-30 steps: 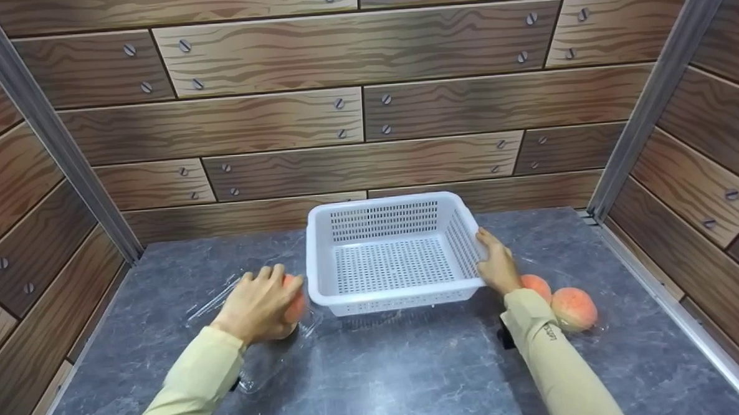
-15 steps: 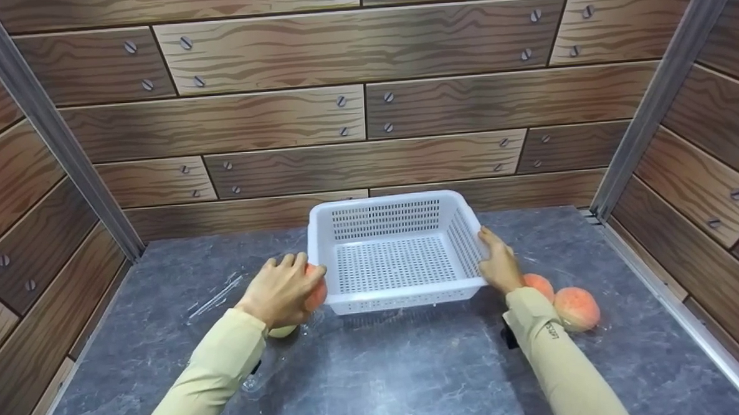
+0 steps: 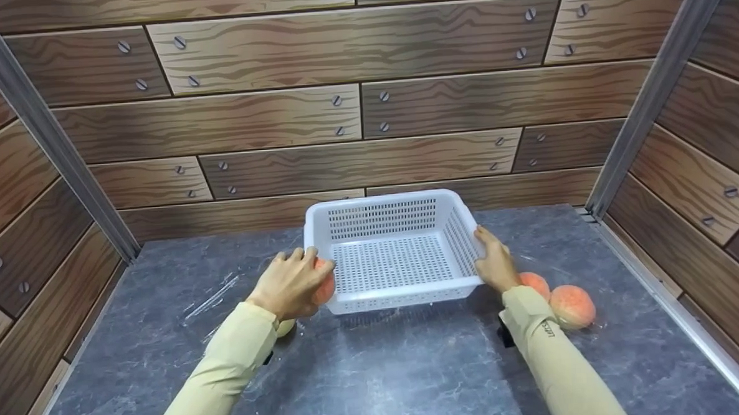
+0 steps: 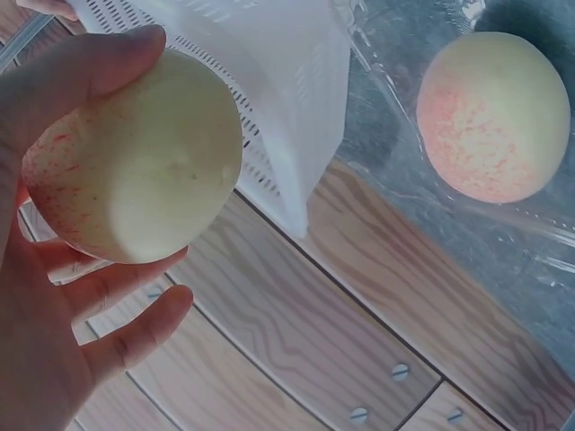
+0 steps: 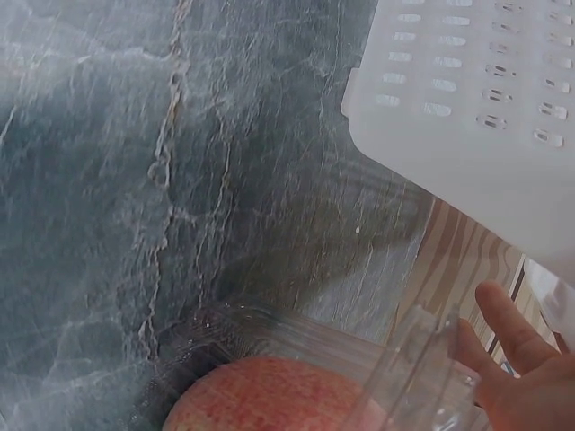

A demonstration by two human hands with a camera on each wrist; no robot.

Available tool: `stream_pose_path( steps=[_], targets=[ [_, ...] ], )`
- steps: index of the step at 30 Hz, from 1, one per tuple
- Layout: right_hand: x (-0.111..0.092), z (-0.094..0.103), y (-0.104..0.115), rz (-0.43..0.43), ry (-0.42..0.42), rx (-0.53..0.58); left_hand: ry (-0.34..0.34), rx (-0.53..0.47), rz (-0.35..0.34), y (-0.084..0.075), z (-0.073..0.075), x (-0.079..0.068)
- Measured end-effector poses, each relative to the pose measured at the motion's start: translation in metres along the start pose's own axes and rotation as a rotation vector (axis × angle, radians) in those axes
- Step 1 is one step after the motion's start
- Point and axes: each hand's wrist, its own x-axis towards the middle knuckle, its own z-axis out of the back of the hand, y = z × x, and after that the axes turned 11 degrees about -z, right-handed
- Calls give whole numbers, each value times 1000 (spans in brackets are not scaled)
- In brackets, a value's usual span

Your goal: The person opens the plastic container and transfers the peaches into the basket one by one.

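Note:
My left hand (image 3: pixel 290 286) grips a peach (image 4: pixel 171 171) between thumb and fingers, over the left rim of a white slotted plastic basket (image 3: pixel 404 291). In the left wrist view the thumb lies over the peach, whose pale side shows. Behind that wrist, another peach (image 4: pixel 494 117) sits in clear plastic packaging on the table. My right hand (image 3: pixel 498 267) holds the basket's right rim; in the right wrist view only some fingers (image 5: pixel 517 337) show. The basket's inside is bare. By the right wrist are two peaches (image 3: pixel 572 306), one partly hidden by the sleeve.
A clear plastic pack (image 5: pixel 422 368) surrounds the peach at the right. Another clear plastic edge (image 3: pixel 211 298) lies left of the basket. The dark marbled table (image 3: pixel 383 375) is enclosed by wood-patterned walls (image 3: pixel 278 115) with grey metal corner posts.
My left hand has lifted the peach and carried it right, from beside the basket to its left rim, uncovering the peach below. The right hand has stayed on the basket.

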Motion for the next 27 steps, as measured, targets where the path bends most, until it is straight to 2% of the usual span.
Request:
stream_pose_path(
  steps=[5, 11, 19, 27],
  targets=[
    [0, 0, 2, -8, 13, 7, -19, -4, -1, 2, -8, 0],
    [2, -1, 3, -14, 23, 23, -25, -77, 52, 8, -15, 0],
    [2, 1, 2, -28, 14, 28, -103, -64, 36, 9, -21, 3],
    [0, 1, 0, -15, 2, 19, -76, -160, 77, 6, -23, 4]
  ],
)
